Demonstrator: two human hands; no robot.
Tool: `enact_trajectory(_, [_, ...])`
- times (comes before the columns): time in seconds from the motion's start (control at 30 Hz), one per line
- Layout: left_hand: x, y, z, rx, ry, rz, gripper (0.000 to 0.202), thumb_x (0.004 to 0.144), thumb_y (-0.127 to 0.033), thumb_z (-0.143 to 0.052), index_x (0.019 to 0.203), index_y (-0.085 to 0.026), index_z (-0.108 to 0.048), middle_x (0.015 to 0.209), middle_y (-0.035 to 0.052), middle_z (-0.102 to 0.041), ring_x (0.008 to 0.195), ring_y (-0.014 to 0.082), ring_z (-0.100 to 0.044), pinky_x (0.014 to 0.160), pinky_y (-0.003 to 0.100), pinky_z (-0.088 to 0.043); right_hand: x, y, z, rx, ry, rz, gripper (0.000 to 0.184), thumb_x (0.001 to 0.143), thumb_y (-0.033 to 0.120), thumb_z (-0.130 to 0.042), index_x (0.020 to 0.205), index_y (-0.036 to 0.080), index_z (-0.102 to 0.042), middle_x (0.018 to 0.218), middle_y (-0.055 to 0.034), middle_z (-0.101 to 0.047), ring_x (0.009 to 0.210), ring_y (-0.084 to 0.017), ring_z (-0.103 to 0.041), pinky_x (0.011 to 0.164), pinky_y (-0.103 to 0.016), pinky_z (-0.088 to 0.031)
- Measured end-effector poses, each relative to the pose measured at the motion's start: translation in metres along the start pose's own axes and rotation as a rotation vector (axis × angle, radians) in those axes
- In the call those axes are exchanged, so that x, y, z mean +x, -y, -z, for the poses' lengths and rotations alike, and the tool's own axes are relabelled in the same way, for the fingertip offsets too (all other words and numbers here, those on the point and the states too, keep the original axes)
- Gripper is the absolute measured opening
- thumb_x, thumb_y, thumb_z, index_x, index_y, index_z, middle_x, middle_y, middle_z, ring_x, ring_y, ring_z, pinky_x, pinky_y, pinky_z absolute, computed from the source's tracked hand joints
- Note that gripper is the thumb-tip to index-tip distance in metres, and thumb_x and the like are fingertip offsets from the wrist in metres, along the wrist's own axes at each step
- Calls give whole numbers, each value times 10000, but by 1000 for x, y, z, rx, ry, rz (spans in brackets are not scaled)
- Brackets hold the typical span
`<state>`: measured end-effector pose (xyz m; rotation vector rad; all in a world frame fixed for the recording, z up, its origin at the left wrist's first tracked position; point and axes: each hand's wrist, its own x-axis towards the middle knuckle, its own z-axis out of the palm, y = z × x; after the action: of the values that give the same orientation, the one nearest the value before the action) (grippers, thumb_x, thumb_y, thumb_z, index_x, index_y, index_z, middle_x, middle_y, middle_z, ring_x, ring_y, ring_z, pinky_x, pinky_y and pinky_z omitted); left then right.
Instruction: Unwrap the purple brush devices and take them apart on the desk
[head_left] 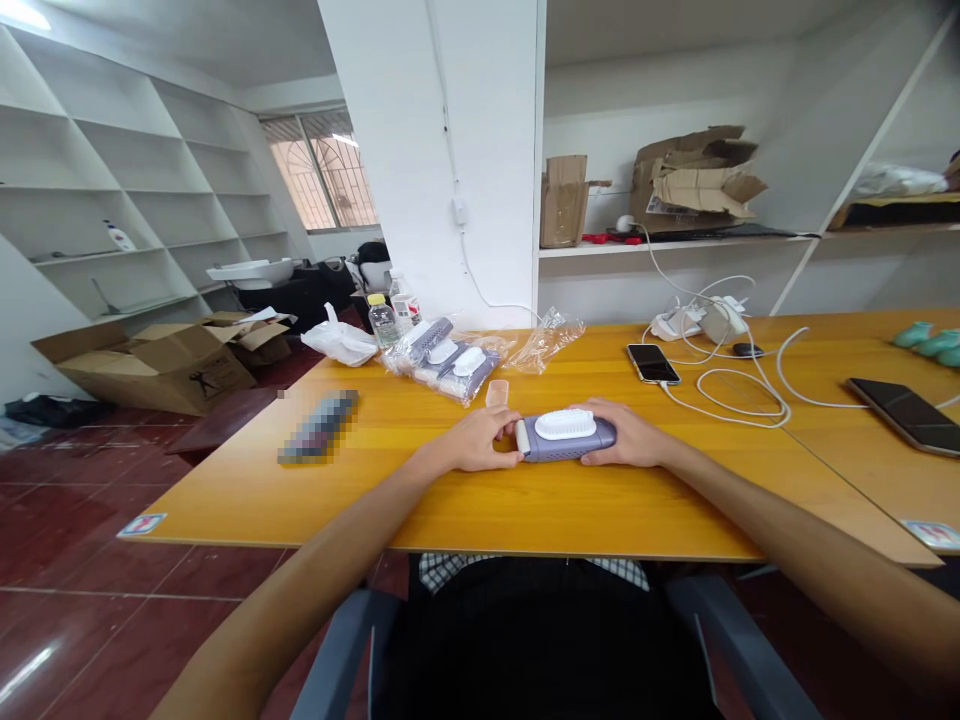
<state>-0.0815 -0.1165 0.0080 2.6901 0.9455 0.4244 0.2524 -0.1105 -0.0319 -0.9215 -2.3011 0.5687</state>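
Note:
A purple-grey handheld device [531, 446] lies level just over or on the wooden table in front of me. An oval white brush [565, 423] sits on its top, and its left end is pale, like a roller or cap. My left hand [480, 438] has its thumb and fingers closed at that pale end. Round the other end, my right hand [624, 436] is wrapped, with the thumb on the near side. Just beyond my left fingers stands a small translucent pinkish cap [497, 393]. I cannot tell whether the device touches the table.
Several similar wrapped devices [469, 362] lie in clear plastic on the table [450, 515]. Behind them stand bottles [383, 322] and a white bag [340, 338]. A blurred-out object [319, 427] lies left. Right are a phone [652, 364], looped white cables [742, 400] and a dark tablet [909, 412].

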Motion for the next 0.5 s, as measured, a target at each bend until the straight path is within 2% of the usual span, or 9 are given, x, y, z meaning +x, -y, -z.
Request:
enact_trajectory(0.13, [-2,2,0,34,-29,18,424,892,-459,-706,1211,-180,-686,1054,82,-713,960,262,-668,904,374,-524,1,3,1,-1,-11,-15,770,733,548,-927,1401,257,-679,1314,-115,-717,1214,-367,-680,1097,-549,-511])
enact_trajectory(0.2, [-2,2,1,29,-32,32,457,894,-467,-713,1248,-179,-691,1032,73,-715,933,251,-670,884,358,-521,2,4,1,-9,-17,-25,768,730,539,-929,1400,260,-680,1317,-115,-721,1215,-372,-682,1098,-555,-510])
enact_trajectory(0.27, [-1,0,3,16,-22,46,422,880,-455,-728,1204,-185,-708,966,50,-706,863,231,-661,824,335,-513,2,5,1,-17,-16,-22,765,730,529,-929,1401,259,-680,1332,-119,-720,1226,-377,-678,1105,-562,-503])
enact_trajectory(0.37, [1,-1,6,29,1,60,288,857,-427,-741,1030,-198,-715,878,24,-681,776,209,-632,740,315,-486,2,6,1,-14,-12,-8,755,739,519,-924,1399,251,-676,1340,-124,-718,1228,-375,-675,1102,-560,-503])
enact_trajectory(0.43, [1,-2,6,55,20,64,229,851,-409,-741,941,-203,-698,869,26,-681,781,215,-635,731,317,-479,2,6,1,-8,-11,-1,752,743,516,-922,1399,248,-671,1336,-124,-718,1224,-369,-676,1101,-555,-503])
enact_trajectory(0.5, [0,-1,6,57,21,61,271,849,-432,-760,978,-200,-704,936,47,-708,866,243,-666,785,334,-497,2,6,1,-9,-11,2,752,749,519,-918,1403,249,-665,1341,-123,-716,1230,-367,-673,1106,-551,-499])
